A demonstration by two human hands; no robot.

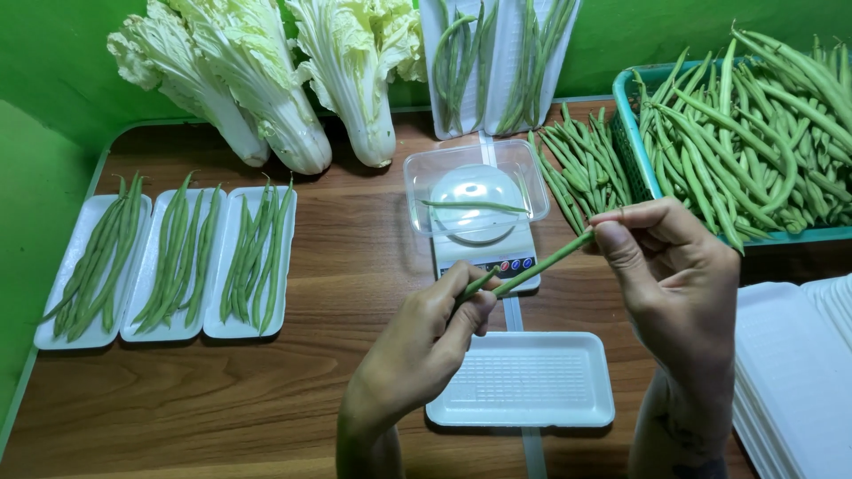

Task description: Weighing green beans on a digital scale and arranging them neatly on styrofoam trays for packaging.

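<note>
One long green bean (pixel 541 264) stretches between my two hands above the wooden table. My left hand (pixel 426 341) pinches its lower end, and my right hand (pixel 679 275) pinches its upper end. Under the hands lies an empty white foam tray (pixel 524 381). Behind it stands a small white kitchen scale (pixel 479 226) with a clear tub on it and a single bean (pixel 475 206) lying across the platform.
Three white trays filled with beans (pixel 169 257) lie at the left. Three napa cabbages (pixel 266 80) lean on the green back wall beside two upright bean trays (pixel 497 62). A green crate of beans (pixel 763 133) sits at the right, loose beans (pixel 581 168) beside it, stacked empty trays (pixel 794 372) below.
</note>
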